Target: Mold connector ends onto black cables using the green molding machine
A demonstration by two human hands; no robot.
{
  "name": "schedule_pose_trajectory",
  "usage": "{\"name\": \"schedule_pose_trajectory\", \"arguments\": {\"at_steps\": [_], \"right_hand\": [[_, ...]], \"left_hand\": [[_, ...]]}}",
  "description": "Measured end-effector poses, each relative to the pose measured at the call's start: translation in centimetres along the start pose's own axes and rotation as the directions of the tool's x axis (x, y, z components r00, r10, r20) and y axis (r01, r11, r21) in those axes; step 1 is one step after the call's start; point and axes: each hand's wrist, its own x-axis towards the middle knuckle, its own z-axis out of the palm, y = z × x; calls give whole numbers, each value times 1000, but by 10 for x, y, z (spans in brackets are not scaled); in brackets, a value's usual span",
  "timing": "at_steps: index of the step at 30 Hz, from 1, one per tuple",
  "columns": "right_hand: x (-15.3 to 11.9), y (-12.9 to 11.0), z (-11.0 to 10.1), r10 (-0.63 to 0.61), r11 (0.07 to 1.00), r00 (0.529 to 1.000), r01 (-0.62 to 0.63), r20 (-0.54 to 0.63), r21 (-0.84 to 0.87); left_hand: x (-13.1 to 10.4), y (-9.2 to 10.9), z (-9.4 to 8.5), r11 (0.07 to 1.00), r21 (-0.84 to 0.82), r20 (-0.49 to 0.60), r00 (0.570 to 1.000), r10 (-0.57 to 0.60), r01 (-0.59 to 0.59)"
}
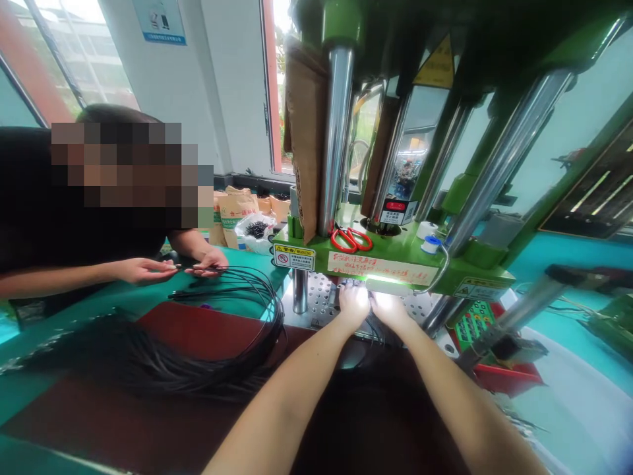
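Both of my hands reach under the green press [390, 247], into bright lamp light. My left hand [354, 305] and my right hand [390, 309] are close together above the perforated metal plate [316, 298]. Glare and the press edge hide their fingers, so what they hold cannot be made out. Thin dark cables [376, 328] hang down between my wrists. To the left, a large bundle of black cables [198, 369] lies curved across the dark red board [190, 326].
On the left a co-worker [74, 224] in black holds cable ends in both hands. Red-handled scissors [351, 240] and a blue-white spool [431, 245] rest on the press ledge. Vertical steel columns [337, 138] flank the work area. A green button panel [477, 326] stands right.
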Motion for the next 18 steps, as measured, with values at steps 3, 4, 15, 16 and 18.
{"name": "schedule_pose_trajectory", "arguments": {"at_steps": [3,4,15,16,18], "right_hand": [[2,-7,0,-18,999,1000,17,-15,-43],[3,-9,1,-24,998,1000,23,-17,-54],[10,-8,9,-24,998,999,21,-44,-66],[10,-8,9,-28,998,998,25,-52,-62],[11,-7,8,-42,998,997,39,-67,-54]], "left_hand": [[0,-5,1,1000,7,-16,999,30,-30],[-1,-5,2,999,8,-22,999,39,-39],[5,-4,13,999,25,-78,996,40,-38],[6,-5,12,999,32,-84,995,44,-42],[8,-6,10,997,49,-98,993,66,-62]]}}
